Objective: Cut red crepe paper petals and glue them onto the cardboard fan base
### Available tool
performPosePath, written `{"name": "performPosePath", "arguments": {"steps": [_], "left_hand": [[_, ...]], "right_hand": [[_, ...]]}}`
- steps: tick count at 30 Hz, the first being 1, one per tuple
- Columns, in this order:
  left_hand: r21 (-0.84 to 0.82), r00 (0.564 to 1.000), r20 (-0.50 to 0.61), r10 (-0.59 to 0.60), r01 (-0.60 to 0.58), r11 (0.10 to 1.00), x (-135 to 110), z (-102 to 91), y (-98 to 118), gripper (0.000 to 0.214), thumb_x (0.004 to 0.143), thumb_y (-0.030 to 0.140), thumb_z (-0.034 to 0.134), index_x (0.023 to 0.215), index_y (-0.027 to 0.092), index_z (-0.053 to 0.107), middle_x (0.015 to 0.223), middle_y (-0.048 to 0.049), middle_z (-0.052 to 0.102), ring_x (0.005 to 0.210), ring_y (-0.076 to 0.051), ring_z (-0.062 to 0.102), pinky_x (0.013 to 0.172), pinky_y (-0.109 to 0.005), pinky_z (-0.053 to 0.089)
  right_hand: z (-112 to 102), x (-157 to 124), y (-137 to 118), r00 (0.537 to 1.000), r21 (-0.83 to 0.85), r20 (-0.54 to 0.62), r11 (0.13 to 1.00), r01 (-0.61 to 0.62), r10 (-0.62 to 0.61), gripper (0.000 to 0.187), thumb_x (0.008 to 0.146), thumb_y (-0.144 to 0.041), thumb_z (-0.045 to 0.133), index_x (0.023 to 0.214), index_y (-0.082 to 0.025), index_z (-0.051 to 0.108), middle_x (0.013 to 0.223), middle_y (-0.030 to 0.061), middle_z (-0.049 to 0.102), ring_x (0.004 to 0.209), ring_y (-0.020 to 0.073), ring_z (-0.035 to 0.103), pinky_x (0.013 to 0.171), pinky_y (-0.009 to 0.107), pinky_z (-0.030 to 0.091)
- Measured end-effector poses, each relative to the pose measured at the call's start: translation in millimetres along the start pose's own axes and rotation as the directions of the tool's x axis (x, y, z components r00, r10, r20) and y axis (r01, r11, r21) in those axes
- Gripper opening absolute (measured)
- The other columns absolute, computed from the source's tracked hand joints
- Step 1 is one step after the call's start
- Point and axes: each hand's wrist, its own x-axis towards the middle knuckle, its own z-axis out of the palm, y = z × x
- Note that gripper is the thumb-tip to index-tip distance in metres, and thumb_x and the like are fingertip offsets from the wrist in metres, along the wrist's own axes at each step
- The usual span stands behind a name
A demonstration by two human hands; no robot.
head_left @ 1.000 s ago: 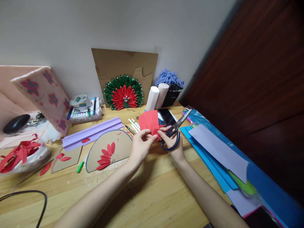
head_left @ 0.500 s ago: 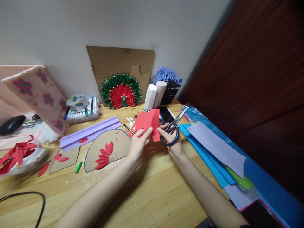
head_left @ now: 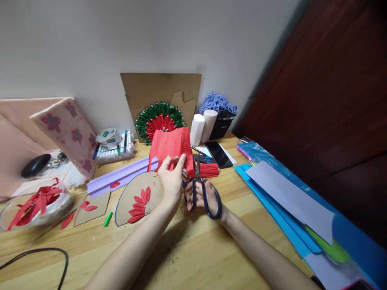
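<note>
Petals (head_left: 140, 206) fill only part of a cardboard half-disc (head_left: 125, 203), the rest seemingly left to cover, near a curled right hand (head_left: 208, 198) holding scissors (head_left: 197, 176); just beyond, a left hand (head_left: 171, 179) pinches red paper (head_left: 169, 145) above the table (head_left: 193, 249), a red strip (head_left: 210, 170) alongside, cutting apparently unfinished.

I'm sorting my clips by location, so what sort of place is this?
Likely a craft table, perhaps in a home: scissors and red paper are in hand, and a pack of markers sits toward the back.
</note>
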Motion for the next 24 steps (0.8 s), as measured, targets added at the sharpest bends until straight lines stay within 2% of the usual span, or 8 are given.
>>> {"name": "performPosePath", "arguments": {"steps": [3,6,10,13,15,17,20,24], "left_hand": [[0.026,1.0,-0.031,-0.001,0.002,1.0,1.3,-0.3,5.1,0.031,0.066,0.034,0.073,0.06,0.016,0.048,0.061,0.0059,0.045,0.058,-0.007,0.043,0.059,-0.019,0.037],[0.045,0.998,-0.057,-0.012,0.015,0.999,1.5,-1.4,6.3,0.031,0.065,0.034,0.072,0.06,0.016,0.047,0.06,0.0062,0.045,0.057,-0.007,0.042,0.058,-0.018,0.036],[0.037,0.999,-0.037,-0.036,0.037,0.999,1.8,-2.5,2.6,0.032,0.065,0.035,0.072,0.06,0.016,0.047,0.061,0.0061,0.046,0.058,-0.007,0.043,0.059,-0.019,0.037],[0.052,0.997,0.013,-0.077,0.076,0.996,-3.7,-1.2,-1.4,0.034,0.063,0.035,0.074,0.059,0.016,0.046,0.06,0.0057,0.046,0.058,-0.007,0.044,0.057,-0.019,0.037],[0.071,0.989,0.073,-0.13,0.125,0.99,-10.1,0.6,-4.5,0.034,0.063,0.036,0.073,0.06,0.016,0.046,0.061,0.0052,0.048,0.055,-0.007,0.044,0.054,-0.019,0.036],[0.098,0.973,0.147,-0.177,0.164,0.982,-16.3,2.3,-8.1,0.032,0.065,0.035,0.072,0.061,0.016,0.048,0.064,0.0043,0.051,0.053,-0.007,0.045,0.052,-0.02,0.036],[0.131,0.956,0.216,-0.201,0.176,0.976,-21.8,3.7,-13.6,0.03,0.066,0.035,0.072,0.061,0.015,0.049,0.065,0.0034,0.053,0.051,-0.007,0.046,0.051,-0.02,0.036],[0.153,0.958,0.209,-0.196,0.166,0.974,-24.5,4.3,-17.6,0.029,0.066,0.034,0.073,0.06,0.015,0.052,0.06,0.0034,0.053,0.051,-0.007,0.046,0.053,-0.021,0.038]], "right_hand": [[5.6,-6.3,13.7,0.998,-0.034,0.057,0.999,0.024,-0.022,0.064,0.062,-0.081,0.049,0.083,-0.021,0.057,0.064,0.0017,0.06,0.048,0.0149,0.057,0.051,0.031,0.049],[8.9,-9.6,19.0,0.995,-0.09,0.084,0.994,0.067,-0.06,0.059,0.071,-0.076,0.046,0.087,-0.02,0.059,0.062,0.0013,0.059,0.051,0.015,0.057,0.054,0.029,0.048],[10.0,-6.1,8.1,0.981,-0.13,-0.145,0.985,0.112,-0.13,0.045,0.078,-0.062,0.051,0.08,-0.017,0.056,0.061,-0.0001,0.06,0.052,0.0139,0.059,0.054,0.027,0.048],[2.8,0.2,-5.1,0.91,-0.187,-0.294,0.951,0.246,-0.293,0.032,0.074,-0.047,0.067,0.079,-0.018,0.056,0.071,-0.0002,0.065,0.064,0.0145,0.065,0.068,0.028,0.051],[-5.7,4.9,-10.5,0.851,-0.179,-0.38,0.931,0.317,-0.362,0.03,0.067,-0.04,0.074,0.078,-0.019,0.057,0.076,-0.0008,0.066,0.07,0.0151,0.066,0.073,0.029,0.051],[-14.6,9.2,-12.1,0.798,-0.158,-0.469,0.924,0.347,-0.38,0.032,0.061,-0.036,0.079,0.077,-0.019,0.056,0.076,-0.0014,0.066,0.07,0.0147,0.065,0.072,0.029,0.051],[-24.2,13.8,-10.8,0.751,-0.135,-0.537,0.918,0.373,-0.384,0.034,0.057,-0.03,0.081,0.074,-0.018,0.054,0.07,-0.0027,0.064,0.066,0.0132,0.064,0.069,0.028,0.051],[-26.7,15.6,-10.9,0.697,-0.136,-0.569,0.886,0.443,-0.436,0.036,0.055,-0.027,0.081,0.075,-0.018,0.053,0.071,-0.0033,0.063,0.068,0.0141,0.064,0.072,0.03,0.052]]}}
